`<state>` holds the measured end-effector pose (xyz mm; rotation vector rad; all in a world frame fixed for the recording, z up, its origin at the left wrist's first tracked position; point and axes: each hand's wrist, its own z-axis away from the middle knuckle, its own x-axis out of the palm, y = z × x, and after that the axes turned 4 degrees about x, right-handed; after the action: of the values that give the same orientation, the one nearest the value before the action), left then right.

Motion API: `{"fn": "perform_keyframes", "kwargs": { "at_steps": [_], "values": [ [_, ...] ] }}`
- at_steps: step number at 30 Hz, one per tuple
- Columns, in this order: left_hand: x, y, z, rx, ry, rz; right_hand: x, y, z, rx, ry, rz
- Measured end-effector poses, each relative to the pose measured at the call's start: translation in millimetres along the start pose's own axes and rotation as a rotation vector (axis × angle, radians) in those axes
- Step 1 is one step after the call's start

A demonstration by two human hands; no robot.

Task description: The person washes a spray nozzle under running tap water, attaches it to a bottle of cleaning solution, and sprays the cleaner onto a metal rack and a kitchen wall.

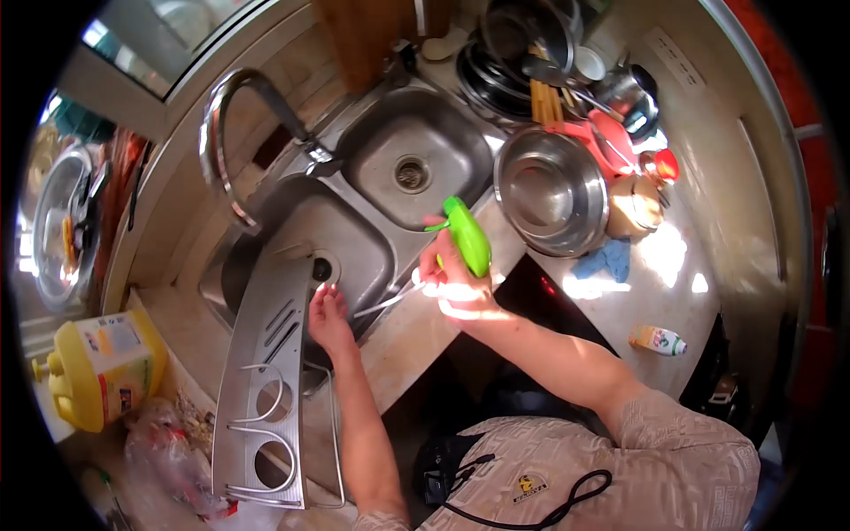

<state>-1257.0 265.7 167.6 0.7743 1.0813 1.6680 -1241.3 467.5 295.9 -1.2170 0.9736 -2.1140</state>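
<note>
My right hand (460,283) is wrapped round a bright green spray trigger head (467,239), above the counter's front edge. From it a thin white tube (381,306) slants down toward my left hand (329,317). The fingers of my left hand are bunched together at the right edge of a metal rack (282,296); whether they grip that edge or something small cannot be made out. The rack has slots, round holes and curved wire loops. It lies tilted, its far end in the left sink basin (354,230).
A curved faucet (212,142) arches over the double sink. To the right stand a steel bowl (551,190), stacked pans (496,80), a blue cloth (605,259) and a small bottle (657,340). A yellow jug (111,367) and plastic bag (173,451) are at left.
</note>
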Motion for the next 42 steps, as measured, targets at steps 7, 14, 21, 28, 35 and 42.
{"fn": "perform_keyframes", "kwargs": {
  "at_steps": [7,14,21,28,35,42],
  "values": [
    [46,-2,52,0.204,-0.290,-0.117,-75,-59,108,-0.034,0.013,-0.092],
    [150,-20,240,0.405,-1.045,-0.361,-208,-138,250,-0.332,0.218,-0.010],
    [267,-79,412,0.849,-1.592,-0.503,-334,-220,363,-0.776,0.514,0.169],
    [317,-107,460,0.966,-1.503,-0.514,-375,-261,394,-0.907,0.599,0.411],
    [322,-119,459,0.944,-1.512,-0.441,-382,-263,364,-0.873,0.776,0.899],
    [322,-120,457,0.922,-1.510,-0.440,-377,-254,343,-0.815,0.790,0.983]
  ]
}}
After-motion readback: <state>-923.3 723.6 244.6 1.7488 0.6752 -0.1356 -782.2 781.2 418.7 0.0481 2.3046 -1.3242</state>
